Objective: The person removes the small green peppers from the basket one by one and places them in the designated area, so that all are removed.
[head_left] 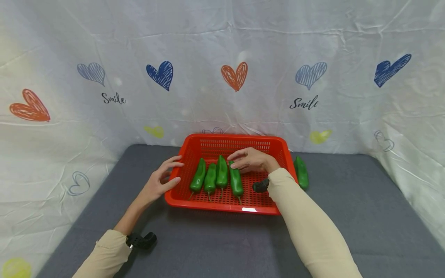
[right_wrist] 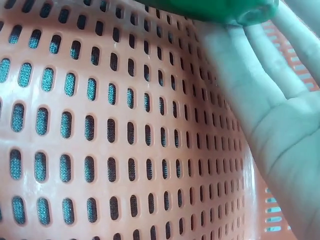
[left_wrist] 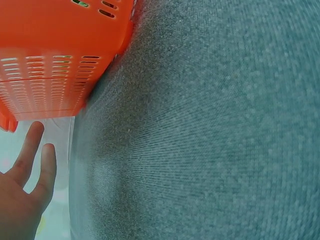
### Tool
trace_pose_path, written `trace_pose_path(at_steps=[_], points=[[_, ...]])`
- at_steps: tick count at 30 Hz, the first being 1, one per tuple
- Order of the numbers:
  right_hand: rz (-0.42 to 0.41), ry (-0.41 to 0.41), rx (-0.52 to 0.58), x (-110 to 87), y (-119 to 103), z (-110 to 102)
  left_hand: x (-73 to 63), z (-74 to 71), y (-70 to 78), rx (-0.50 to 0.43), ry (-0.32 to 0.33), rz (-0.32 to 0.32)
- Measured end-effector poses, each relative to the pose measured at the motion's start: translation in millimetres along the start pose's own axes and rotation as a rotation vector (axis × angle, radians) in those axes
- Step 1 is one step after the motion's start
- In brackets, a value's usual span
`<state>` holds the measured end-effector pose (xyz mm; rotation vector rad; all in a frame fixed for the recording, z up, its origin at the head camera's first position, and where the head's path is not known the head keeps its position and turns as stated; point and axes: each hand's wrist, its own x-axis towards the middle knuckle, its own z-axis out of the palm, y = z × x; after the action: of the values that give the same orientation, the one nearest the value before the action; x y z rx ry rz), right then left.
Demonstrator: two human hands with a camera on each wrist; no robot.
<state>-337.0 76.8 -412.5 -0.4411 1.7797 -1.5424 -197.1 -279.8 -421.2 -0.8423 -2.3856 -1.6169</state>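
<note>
A red plastic basket [head_left: 222, 207] holds several green peppers side by side, with stems toward the person. Inside it, my right hand [head_left: 252, 160] pinches the upper end of the rightmost green pepper in the basket [head_left: 236, 183] between thumb and fingers. The right wrist view has that pepper [right_wrist: 215, 9] at the top edge, its end against the fingers. At the basket's left rim, my left hand [head_left: 161, 178] has fingers and thumb spread and grips nothing. Its fingers [left_wrist: 47, 170] appear beside the basket wall [left_wrist: 55, 40] in the left wrist view.
One more green pepper [head_left: 301, 173] lies outside on the grey cloth-covered table [head_left: 215, 243], against the basket's right side. Behind the table hangs a white curtain [head_left: 194, 104] printed with hearts.
</note>
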Motion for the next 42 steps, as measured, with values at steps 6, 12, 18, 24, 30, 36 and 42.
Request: trace_pose_path(at_steps=[6, 12, 18, 24, 30, 36, 42], points=[[-0.017, 0.0, 0.044, -1.7, -2, 0, 0.3, 0.4, -0.3, -0.003, 0.002, 0.007], [-0.06, 0.024, 0.011, -2.9, -4, 1, 0.7, 1.0, 0.4, -0.006, 0.002, 0.023], [-0.113, 0.051, -0.016, -3.4, -8, 0, 0.1, 1.4, -0.8, -0.004, 0.004, 0.023], [-0.157, 0.077, 0.042, -3.7, -16, -1, 0.0, 1.0, -1.3, 0.003, 0.0, 0.007], [-0.171, 0.092, 0.053, -3.4, -21, -1, -0.1, 0.2, -0.9, 0.011, 0.002, 0.003], [-0.205, 0.123, 0.009, -4.3, -26, 1, -0.2, -0.1, -0.6, 0.012, 0.007, 0.007], [-0.218, 0.17, -0.035, -4.8, -33, 4, 0.2, 0.2, 1.6, 0.009, 0.005, 0.001]])
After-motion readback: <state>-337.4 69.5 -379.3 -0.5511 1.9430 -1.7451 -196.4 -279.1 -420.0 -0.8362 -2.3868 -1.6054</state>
